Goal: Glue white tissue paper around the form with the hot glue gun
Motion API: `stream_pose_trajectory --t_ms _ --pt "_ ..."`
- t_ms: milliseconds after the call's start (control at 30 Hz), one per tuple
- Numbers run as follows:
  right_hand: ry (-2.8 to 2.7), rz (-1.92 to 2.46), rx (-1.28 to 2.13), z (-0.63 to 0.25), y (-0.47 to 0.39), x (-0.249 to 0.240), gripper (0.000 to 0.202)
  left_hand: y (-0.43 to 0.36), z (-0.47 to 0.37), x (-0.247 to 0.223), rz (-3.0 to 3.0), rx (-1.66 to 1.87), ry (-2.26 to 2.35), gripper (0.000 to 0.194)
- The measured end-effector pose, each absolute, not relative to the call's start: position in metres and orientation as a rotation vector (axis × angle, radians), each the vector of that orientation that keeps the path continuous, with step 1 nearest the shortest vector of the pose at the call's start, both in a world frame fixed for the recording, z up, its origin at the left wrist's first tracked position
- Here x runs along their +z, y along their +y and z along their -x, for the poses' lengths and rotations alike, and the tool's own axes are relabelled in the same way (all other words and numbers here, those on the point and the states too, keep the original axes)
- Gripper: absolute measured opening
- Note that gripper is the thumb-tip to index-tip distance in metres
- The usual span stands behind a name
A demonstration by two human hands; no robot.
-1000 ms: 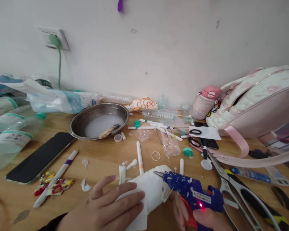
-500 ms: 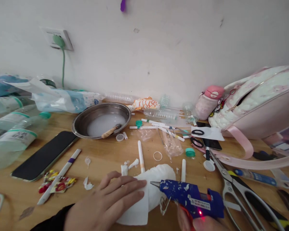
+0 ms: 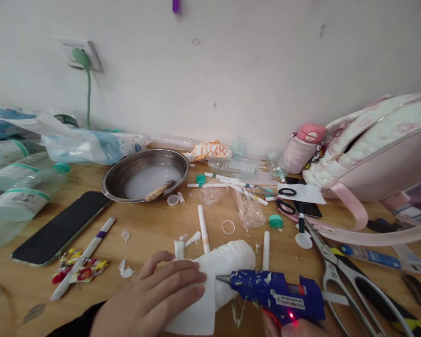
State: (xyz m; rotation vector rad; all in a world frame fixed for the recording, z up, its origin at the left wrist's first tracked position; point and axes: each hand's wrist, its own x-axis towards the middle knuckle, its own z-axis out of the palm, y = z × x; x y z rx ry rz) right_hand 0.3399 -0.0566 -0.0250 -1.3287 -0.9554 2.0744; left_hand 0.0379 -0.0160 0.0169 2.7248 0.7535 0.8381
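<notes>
My left hand [image 3: 150, 299] lies flat on a white paper-wrapped bottle [image 3: 228, 262] that rests on its side on the wooden table [image 3: 154, 224], with a loose white sheet [image 3: 196, 318] under my fingers. My right hand [image 3: 294, 327], mostly out of view at the bottom edge, grips a blue hot glue gun [image 3: 277, 295] with its red light on. The gun's nozzle points left and touches the white wrapping close to my left fingertips.
A steel bowl [image 3: 126, 168] of white liquid holds a brush. A black phone [image 3: 59, 227], white markers, paper scraps and plastic bottles [image 3: 17, 196] lie to the left. Scissors [image 3: 340, 271], green caps, a pink flask [image 3: 301, 147] and a pink bag [image 3: 379, 145] are on the right.
The glue gun has dropped lower and swung left, its nozzle moving from the bottle's far end down toward my left fingertips. My left hand has stayed on the paper.
</notes>
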Motion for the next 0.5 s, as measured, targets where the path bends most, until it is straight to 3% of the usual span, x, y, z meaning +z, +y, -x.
stream_pose_trajectory --t_ms 333,500 --pt "-0.774 1.183 2.335 -0.336 -0.046 -0.04 0.022 -0.018 -0.035 0.011 -2.753 0.792 0.735 0.03" --pt "-0.762 1.245 2.39 -0.334 -0.042 -0.032 0.017 -0.019 -0.034 0.007 -2.78 0.786 0.747 0.032"
